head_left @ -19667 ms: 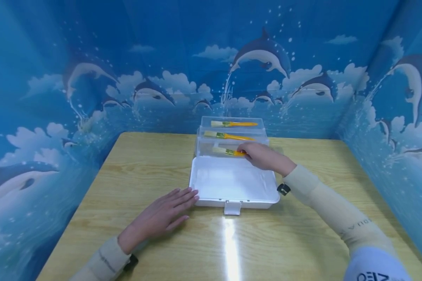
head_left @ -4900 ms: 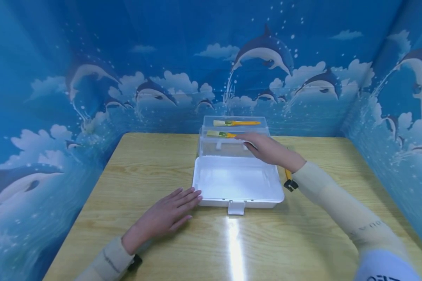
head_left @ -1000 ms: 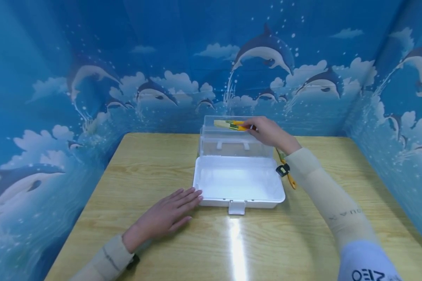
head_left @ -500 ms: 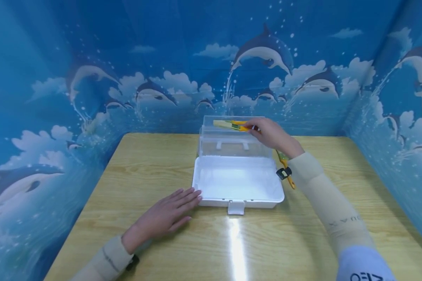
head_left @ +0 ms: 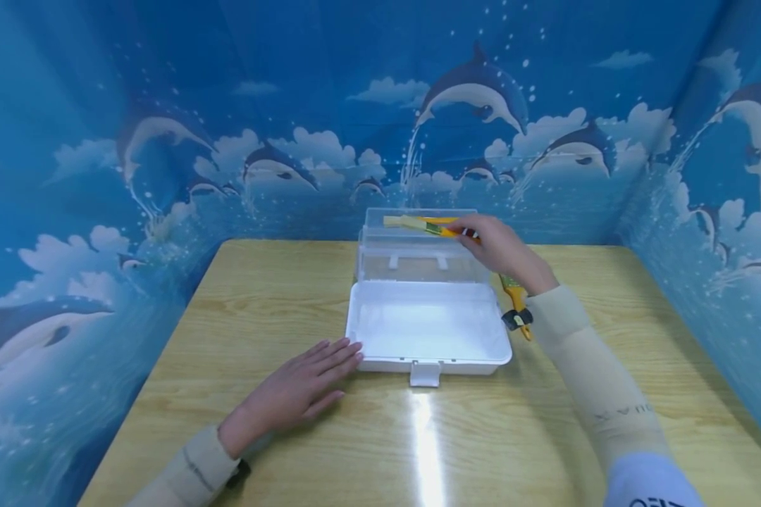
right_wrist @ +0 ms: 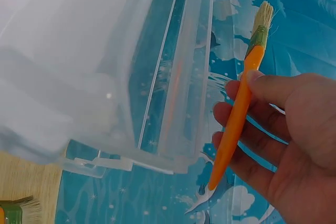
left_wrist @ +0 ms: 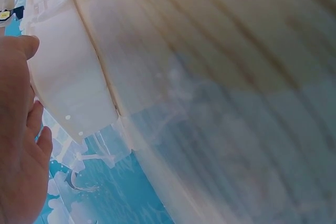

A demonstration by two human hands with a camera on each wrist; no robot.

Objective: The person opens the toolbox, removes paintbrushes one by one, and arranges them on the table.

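In the head view my right hand [head_left: 501, 246] holds a paintbrush [head_left: 440, 229] above the top clear tray of the white box [head_left: 428, 320]. The right wrist view shows my thumb and fingertips pinching its orange handle [right_wrist: 233, 119], with the pale bristles [right_wrist: 264, 14] pointing away. Behind the held brush, a second paintbrush [head_left: 393, 221] lies in the top tray, partly covered. To the right of the box lies a third paintbrush [head_left: 518, 303] on the table, partly behind my wrist. My left hand [head_left: 298, 384] lies with straight fingers touching the box's front left corner.
The box stands open on the wooden table [head_left: 260, 303], its clear stepped trays [head_left: 412, 266] raised at the back. A white latch [head_left: 425, 374] hangs at the front. A dolphin-printed curtain [head_left: 330, 84] rises behind the table and along both sides.
One paintbrush has gone from the lowest tray to the table on the right. The middle tray's brush is now lifted in my right hand, which just shifted slightly right. My left hand stays put.
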